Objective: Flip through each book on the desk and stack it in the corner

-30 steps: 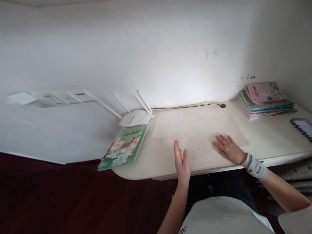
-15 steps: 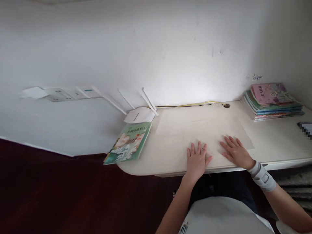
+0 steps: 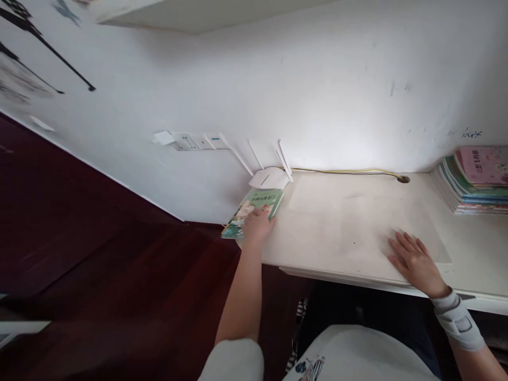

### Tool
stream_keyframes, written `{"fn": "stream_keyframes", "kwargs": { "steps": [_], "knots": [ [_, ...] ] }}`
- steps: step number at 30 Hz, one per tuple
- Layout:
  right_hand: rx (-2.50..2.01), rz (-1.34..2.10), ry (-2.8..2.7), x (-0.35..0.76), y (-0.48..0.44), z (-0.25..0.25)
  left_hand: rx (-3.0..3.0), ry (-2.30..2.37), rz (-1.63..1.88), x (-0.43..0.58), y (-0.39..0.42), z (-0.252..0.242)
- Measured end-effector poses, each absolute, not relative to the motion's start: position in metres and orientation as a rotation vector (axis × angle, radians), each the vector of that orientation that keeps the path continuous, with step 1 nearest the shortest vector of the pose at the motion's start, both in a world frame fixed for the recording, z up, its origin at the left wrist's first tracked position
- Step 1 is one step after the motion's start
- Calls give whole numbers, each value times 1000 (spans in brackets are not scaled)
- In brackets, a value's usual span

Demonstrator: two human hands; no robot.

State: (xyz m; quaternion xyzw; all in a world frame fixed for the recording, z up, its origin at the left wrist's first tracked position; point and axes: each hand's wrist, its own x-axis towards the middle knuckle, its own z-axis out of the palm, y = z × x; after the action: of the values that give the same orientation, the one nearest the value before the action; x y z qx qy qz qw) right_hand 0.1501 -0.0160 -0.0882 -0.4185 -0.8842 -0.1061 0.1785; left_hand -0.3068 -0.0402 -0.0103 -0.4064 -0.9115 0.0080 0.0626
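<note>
My left hand (image 3: 257,225) reaches out to a green picture book (image 3: 265,197) at the left end of the desk. Its fingers rest on the illustrated cover and its thumb is apart, near the book's right edge. No grip around the book shows. The book lies just in front of a white router (image 3: 270,179) and juts past the desk's rounded corner. Flat on a pale translucent mat (image 3: 325,222), my right hand (image 3: 415,262) has its fingers spread and holds nothing. A grey support is wrapped round that wrist.
A stack of books (image 3: 472,182) with a pink one on top stands at the desk's right. Thin yellow and black cables (image 3: 349,171) run along the wall to a round hole (image 3: 404,179). Sockets (image 3: 186,142) are on the wall; a shelf (image 3: 190,16) hangs above.
My left hand has moved left from the mat onto the green book. My right hand stays flat on the mat. The view has swung to the left.
</note>
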Motion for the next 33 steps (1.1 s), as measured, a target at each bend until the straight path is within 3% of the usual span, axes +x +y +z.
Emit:
{"fn": "stream_keyframes", "kwargs": {
  "steps": [4, 10, 14, 18, 21, 26, 33],
  "knots": [
    [-1185, -258, -2488, 150, -16, -90, -1331, -2724, 37, -297, -51, -13],
    [-1207, -235, -2485, 146, -18, -85, -1259, -2702, -204, -282, -75, 48],
    [-1254, -201, -2489, 143, -19, -79, -1352, -2494, -1107, -256, -75, 68],
    [-1275, -180, -2496, 143, -19, -76, -1691, -2319, -2223, -204, -52, 42],
    [-1272, -165, -2497, 143, -20, -75, -1779, -2437, -2511, -163, -35, 11],
    [-1296, -143, -2489, 141, -20, -73, -1993, -2514, -2499, -127, -20, -25],
    [-1313, -127, -2482, 140, -21, -70, -2154, -2631, -1758, -137, -13, -42]
  ]
}}
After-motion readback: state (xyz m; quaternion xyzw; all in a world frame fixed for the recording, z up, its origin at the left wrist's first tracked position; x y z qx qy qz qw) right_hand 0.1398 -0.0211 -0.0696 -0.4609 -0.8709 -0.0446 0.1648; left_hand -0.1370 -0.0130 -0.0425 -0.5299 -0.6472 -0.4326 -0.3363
